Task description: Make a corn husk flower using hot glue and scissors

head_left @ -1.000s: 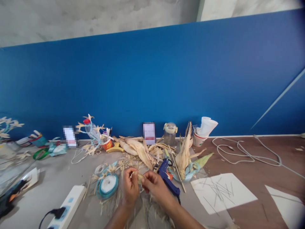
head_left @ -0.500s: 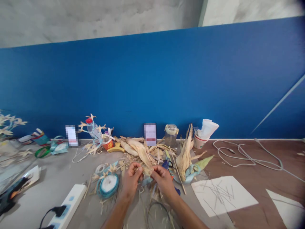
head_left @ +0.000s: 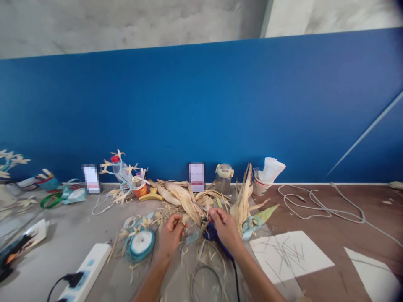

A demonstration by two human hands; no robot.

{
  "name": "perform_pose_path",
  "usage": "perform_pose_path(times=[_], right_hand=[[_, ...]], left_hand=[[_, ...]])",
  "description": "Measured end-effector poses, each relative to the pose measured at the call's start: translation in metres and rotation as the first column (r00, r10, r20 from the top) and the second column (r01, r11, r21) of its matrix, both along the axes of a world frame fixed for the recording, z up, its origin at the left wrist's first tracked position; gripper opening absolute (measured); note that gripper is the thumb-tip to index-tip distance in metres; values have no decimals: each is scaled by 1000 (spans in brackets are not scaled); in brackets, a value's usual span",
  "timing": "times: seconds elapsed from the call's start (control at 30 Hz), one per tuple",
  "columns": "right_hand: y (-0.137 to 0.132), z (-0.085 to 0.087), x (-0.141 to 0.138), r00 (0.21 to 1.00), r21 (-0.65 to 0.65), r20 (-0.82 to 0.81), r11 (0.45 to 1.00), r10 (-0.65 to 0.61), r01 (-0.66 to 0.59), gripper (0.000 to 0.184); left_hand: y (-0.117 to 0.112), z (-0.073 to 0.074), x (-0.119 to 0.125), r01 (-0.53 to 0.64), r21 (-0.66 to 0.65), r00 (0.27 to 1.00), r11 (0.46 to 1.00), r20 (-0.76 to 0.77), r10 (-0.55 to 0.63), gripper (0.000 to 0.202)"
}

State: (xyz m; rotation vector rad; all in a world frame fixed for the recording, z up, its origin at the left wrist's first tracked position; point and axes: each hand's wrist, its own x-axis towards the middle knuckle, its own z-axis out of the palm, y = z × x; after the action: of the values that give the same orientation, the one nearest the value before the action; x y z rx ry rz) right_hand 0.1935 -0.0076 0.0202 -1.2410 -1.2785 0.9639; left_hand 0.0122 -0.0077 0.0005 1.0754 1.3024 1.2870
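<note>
My left hand point(head_left: 172, 235) pinches a small pale piece of corn husk point(head_left: 185, 219) between thumb and fingertips. To its right, my right hand point(head_left: 225, 226) is closed at a dark blue glue gun point(head_left: 210, 231) with a black cord. The gun's dark tip lies between the two hands; my fingers and wrist hide part of its body. Just beyond both hands lies a heap of dried corn husks point(head_left: 185, 200). A roll of blue ribbon point(head_left: 141, 245) with small husk flowers point(head_left: 147, 221) on it is left of my left hand.
A white power strip point(head_left: 86, 270) lies at front left. White paper with thin dark sticks point(head_left: 288, 256) lies right. Along the blue partition stand a phone point(head_left: 197, 177), a clear jar point(head_left: 224, 180), a paper cup point(head_left: 262, 186) and a bottle with husk flowers point(head_left: 119, 170). A white cable point(head_left: 324, 209) curls at right.
My hands have drawn apart. The right one has left the husk piece and closed at the glue gun, which has shifted left; the husk stays in my left hand.
</note>
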Motion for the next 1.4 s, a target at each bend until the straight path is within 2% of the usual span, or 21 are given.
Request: perform_pose_path(times=[0.1,0.17,0.27,0.33,0.4,0.53,0.6,0.8,0.97,1.07,1.13,1.2,1.3,1.4], right_hand=[[2,9,17,972,-20,217,996,87,-85,21],[1,14,24,911,-85,386,989,145,-121,17],[-5,18,29,729,-212,651,972,215,-97,12],[-10,19,32,624,-270,740,960,251,-67,9],[-14,19,36,603,-283,756,958,255,-50,11],[-16,23,45,626,-217,759,976,179,-17,18],[-15,26,46,610,-201,775,980,164,-8,18],[-20,19,36,465,-341,832,940,302,-2,18],[-34,3,26,373,-315,885,948,278,42,47],[-39,-3,24,316,-304,905,953,286,7,46],[-41,-3,24,312,-273,913,962,263,-11,38],[-41,-2,27,354,-232,910,973,215,5,31],[-43,1,37,445,-179,884,983,142,42,30],[-45,1,50,492,-154,864,986,105,59,33]], left_hand=[[2,-1,-2,-75,29,997,997,-11,75,29],[1,0,-2,-85,50,996,995,-29,87,28],[-2,1,-2,-87,70,995,994,-50,90,26],[-3,1,-2,-85,74,994,994,-56,89,26],[-3,0,-1,-81,77,994,994,-65,86,24],[-4,-2,0,-73,84,994,994,-76,79,23],[-4,-4,2,-62,86,995,994,-74,68,23],[-4,-7,2,-61,102,993,993,-97,71,20],[-4,-5,3,-41,93,994,995,-98,51,20],[-4,-2,4,-47,108,994,993,-95,58,19],[-5,-2,4,-51,109,995,993,-84,60,19],[-5,-2,4,-51,112,995,992,-79,60,19],[-4,-4,4,-46,106,994,993,-95,57,20],[-3,-6,3,-42,89,994,995,-95,51,21]])
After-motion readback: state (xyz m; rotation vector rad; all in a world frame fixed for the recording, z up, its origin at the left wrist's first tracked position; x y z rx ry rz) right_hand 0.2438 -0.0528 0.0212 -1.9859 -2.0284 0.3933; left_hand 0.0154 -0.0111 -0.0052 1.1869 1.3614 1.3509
